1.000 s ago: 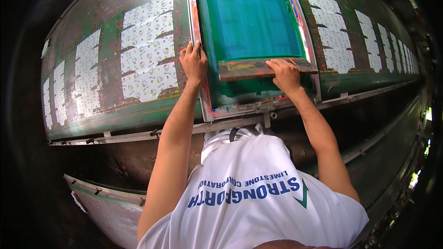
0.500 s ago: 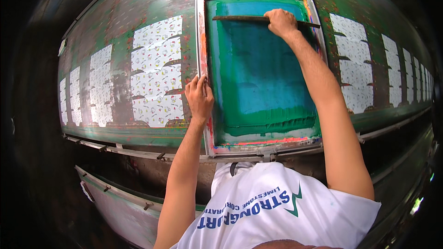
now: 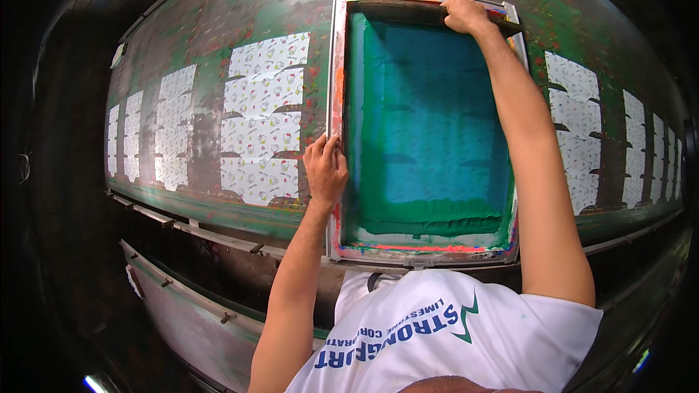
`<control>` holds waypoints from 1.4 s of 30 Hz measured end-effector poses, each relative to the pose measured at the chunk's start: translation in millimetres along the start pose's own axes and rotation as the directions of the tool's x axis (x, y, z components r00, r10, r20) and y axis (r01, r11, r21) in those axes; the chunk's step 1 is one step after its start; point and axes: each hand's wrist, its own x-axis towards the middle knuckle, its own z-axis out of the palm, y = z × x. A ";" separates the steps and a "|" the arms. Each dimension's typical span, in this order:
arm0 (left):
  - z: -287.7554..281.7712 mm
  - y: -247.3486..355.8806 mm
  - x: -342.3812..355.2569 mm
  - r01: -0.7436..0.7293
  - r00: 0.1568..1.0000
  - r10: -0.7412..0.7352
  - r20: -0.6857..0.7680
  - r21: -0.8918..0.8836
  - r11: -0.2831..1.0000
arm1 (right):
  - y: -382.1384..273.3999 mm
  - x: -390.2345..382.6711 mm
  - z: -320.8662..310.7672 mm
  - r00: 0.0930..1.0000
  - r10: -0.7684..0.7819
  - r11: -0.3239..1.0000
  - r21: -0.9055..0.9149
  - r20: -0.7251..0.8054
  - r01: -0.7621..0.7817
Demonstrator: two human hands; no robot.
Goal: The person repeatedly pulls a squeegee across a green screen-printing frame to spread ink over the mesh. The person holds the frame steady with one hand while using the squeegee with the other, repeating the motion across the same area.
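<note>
A silk-screen printing frame [image 3: 337, 94] with pale metal rails lies in front of me on a long table. Green ink [image 3: 429, 217] coats its mesh, thickest along the near end and left side, while the middle looks blue-green. My right hand [image 3: 466, 14] is closed over the dark squeegee [image 3: 400, 13] at the frame's far end. Its bar runs crosswise, close to the far rail. Halfway down the left rail, my left hand [image 3: 325, 167] has its fingers curled on the frame; the thumb side is partly hidden.
White patterned sheets [image 3: 262, 131] lie in columns to the left of the frame, and more patterned sheets [image 3: 575, 127] to the right. Ink stains mark the tabletop [image 3: 218, 22]. A metal rail [image 3: 196, 231] with small pegs follows its near edge.
My right hand has pushed the squeegee farther away, up to the frame's far end. My left hand keeps its place on the left rail. The whole view has shifted slightly.
</note>
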 end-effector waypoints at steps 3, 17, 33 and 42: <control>-0.6 1.0 -0.9 0.011 1.000 -0.011 0.002 0.000 1.000 | 1.0 -3.5 -5.6 0.993 -0.090 0.996 0.018 0.076 0.089; 5.1 -8.0 -2.8 -0.033 0.998 0.029 -0.063 -0.066 0.997 | -70.3 -266.9 25.9 0.966 -0.211 0.978 0.029 0.152 0.209; 13.7 -21.3 -7.4 -0.068 0.997 0.065 -0.040 -0.063 0.996 | -144.4 -503.2 70.2 0.998 -0.049 0.993 0.108 -0.042 0.053; 14.8 -24.0 -8.2 -0.071 0.997 0.070 -0.017 -0.015 0.997 | -146.4 -535.9 75.5 0.992 -0.093 0.990 0.102 -0.083 0.102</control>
